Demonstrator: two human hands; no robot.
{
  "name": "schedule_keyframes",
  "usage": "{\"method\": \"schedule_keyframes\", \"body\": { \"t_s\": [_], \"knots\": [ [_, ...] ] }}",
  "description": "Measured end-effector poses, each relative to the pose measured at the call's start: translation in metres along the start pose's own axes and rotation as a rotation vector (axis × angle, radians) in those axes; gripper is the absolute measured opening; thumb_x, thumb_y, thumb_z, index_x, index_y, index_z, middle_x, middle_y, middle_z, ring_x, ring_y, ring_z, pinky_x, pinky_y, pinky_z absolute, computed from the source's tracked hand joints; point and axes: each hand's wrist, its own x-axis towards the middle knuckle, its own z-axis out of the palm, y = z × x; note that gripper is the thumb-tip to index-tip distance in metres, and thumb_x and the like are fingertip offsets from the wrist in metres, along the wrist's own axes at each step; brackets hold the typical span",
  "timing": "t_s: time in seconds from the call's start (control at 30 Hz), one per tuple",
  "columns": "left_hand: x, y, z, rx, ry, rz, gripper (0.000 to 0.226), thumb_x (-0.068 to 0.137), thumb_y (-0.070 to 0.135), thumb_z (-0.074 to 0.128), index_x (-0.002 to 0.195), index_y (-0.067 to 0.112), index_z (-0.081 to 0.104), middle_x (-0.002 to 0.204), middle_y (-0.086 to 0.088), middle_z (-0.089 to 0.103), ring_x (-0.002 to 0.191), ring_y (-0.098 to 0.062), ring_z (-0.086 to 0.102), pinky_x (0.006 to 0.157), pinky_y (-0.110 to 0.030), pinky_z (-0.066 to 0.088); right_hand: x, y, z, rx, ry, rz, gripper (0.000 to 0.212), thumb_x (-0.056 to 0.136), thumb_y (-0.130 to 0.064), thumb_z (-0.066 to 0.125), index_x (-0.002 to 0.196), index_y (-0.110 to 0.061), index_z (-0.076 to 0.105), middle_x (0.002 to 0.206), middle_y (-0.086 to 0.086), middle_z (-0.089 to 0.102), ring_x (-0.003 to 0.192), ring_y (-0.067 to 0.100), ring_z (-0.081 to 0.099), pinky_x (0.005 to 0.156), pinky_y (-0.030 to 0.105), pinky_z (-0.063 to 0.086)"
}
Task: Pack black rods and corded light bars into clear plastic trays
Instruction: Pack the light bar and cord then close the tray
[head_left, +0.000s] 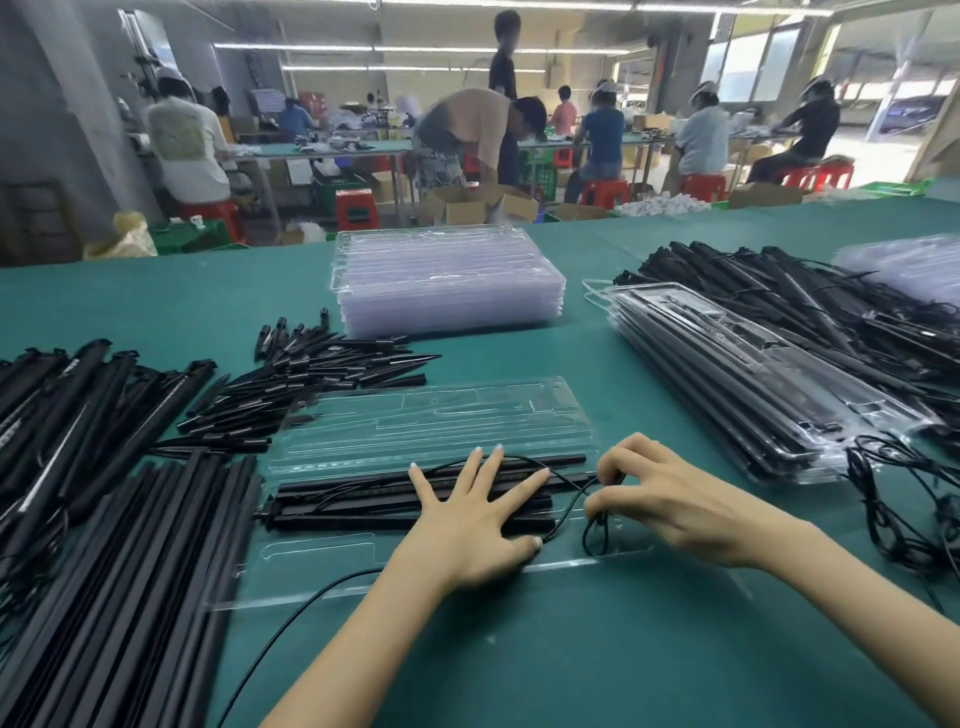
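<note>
An open clear plastic tray (332, 561) lies in front of me on the green table, its lid half (431, 421) folded back. Black rods and light bars (363, 499) sit in the tray's near half. My left hand (478, 525) presses flat on them with fingers spread. My right hand (670, 499) pinches the thin black cord (592, 525) at the tray's right end, where it loops. Another stretch of cord (291, 618) trails off toward the near edge.
Loose black rods (119, 571) and light bars (67, 405) lie at left, short black stakes (311, 379) behind the tray. Empty clear trays (447, 280) are stacked at center back. Filled trays (753, 384) and corded bars (831, 306) lie right. People work at far tables.
</note>
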Motion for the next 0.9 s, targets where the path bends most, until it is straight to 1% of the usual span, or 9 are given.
{"method": "schedule_keyframes", "body": {
  "t_s": [0.17,0.23,0.4,0.5,0.57,0.67,0.77,0.83,0.9],
  "knots": [
    [0.001,-0.001,0.003,0.039,0.024,0.009,0.062,0.093,0.061,0.029,0.141,0.058,-0.010,0.157,0.013,-0.021,0.144,-0.016,-0.021,0.101,-0.075,-0.011,0.006,-0.019,0.023,0.139,0.027,0.110,0.027,0.100,-0.034,0.039,0.113,-0.034,0.062,0.094,-0.012,0.046,0.092,0.005,0.036,0.086,0.027,0.029],
    [0.002,-0.002,0.001,0.037,0.013,0.012,0.062,0.093,0.061,0.029,0.141,0.058,-0.010,0.157,0.014,-0.020,0.145,-0.016,-0.020,0.102,-0.074,-0.010,0.005,-0.025,0.032,0.204,0.056,0.151,0.023,0.099,-0.031,0.045,0.111,-0.036,0.064,0.092,-0.012,0.047,0.091,0.002,0.037,0.085,0.026,0.029],
    [0.003,-0.003,-0.002,-0.012,-0.046,0.021,0.059,0.098,0.053,0.028,0.141,0.058,-0.012,0.155,0.012,-0.025,0.143,-0.016,-0.025,0.100,-0.073,-0.015,0.001,-0.038,0.043,0.476,0.288,0.305,0.020,0.091,-0.021,0.061,0.107,-0.030,0.070,0.085,-0.019,0.051,0.087,-0.001,0.048,0.082,0.015,0.035],
    [0.001,-0.002,-0.005,-0.034,-0.062,0.031,0.061,0.099,0.034,0.027,0.142,0.056,-0.012,0.155,0.010,-0.025,0.143,-0.017,-0.026,0.101,-0.073,-0.016,0.000,-0.042,0.044,0.534,0.322,0.334,0.012,0.090,-0.021,0.063,0.099,-0.028,0.065,0.090,-0.020,0.062,0.091,0.002,0.057,0.083,0.021,0.041],
    [-0.001,-0.002,-0.007,-0.069,-0.062,0.031,0.061,0.098,0.028,0.021,0.144,0.054,-0.009,0.156,0.009,-0.024,0.143,-0.016,-0.026,0.101,-0.073,-0.016,-0.002,-0.044,0.043,0.484,0.332,0.301,0.008,0.087,-0.022,0.063,0.093,-0.024,0.068,0.093,-0.021,0.064,0.094,0.001,0.057,0.086,0.024,0.039],
    [-0.002,-0.001,-0.006,-0.094,-0.041,0.017,0.049,0.100,0.049,0.014,0.143,0.056,-0.008,0.156,0.011,-0.023,0.143,-0.014,-0.025,0.102,-0.071,-0.017,-0.001,-0.051,0.042,0.333,0.381,0.327,0.009,0.080,-0.027,0.067,0.086,-0.029,0.074,0.099,-0.020,0.060,0.099,-0.004,0.049,0.092,0.022,0.027],
    [-0.003,0.002,-0.004,-0.099,-0.052,-0.010,0.070,0.075,0.082,0.009,0.140,0.060,-0.008,0.155,0.014,-0.023,0.142,-0.012,-0.026,0.102,-0.070,-0.018,0.002,-0.058,0.041,0.356,0.389,0.349,0.009,0.080,-0.020,0.072,0.084,-0.025,0.076,0.080,-0.012,0.058,0.082,0.000,0.047,0.077,0.018,0.032],
    [-0.003,0.002,-0.002,-0.089,-0.046,-0.009,0.080,0.066,0.087,0.011,0.139,0.062,-0.008,0.156,0.015,-0.023,0.142,-0.012,-0.026,0.102,-0.070,-0.018,0.004,-0.064,0.040,0.484,0.367,0.401,0.013,0.083,-0.013,0.072,0.088,-0.023,0.078,0.075,-0.007,0.059,0.077,0.005,0.050,0.070,0.015,0.036],
    [-0.002,0.000,0.000,-0.070,-0.029,-0.004,0.077,0.070,0.087,0.015,0.139,0.062,-0.008,0.156,0.014,-0.022,0.143,-0.013,-0.025,0.102,-0.070,-0.019,0.007,-0.067,0.038,0.529,0.355,0.456,0.015,0.084,-0.012,0.072,0.091,-0.024,0.078,0.081,-0.006,0.061,0.080,0.005,0.054,0.073,0.012,0.038]
  ]
}}
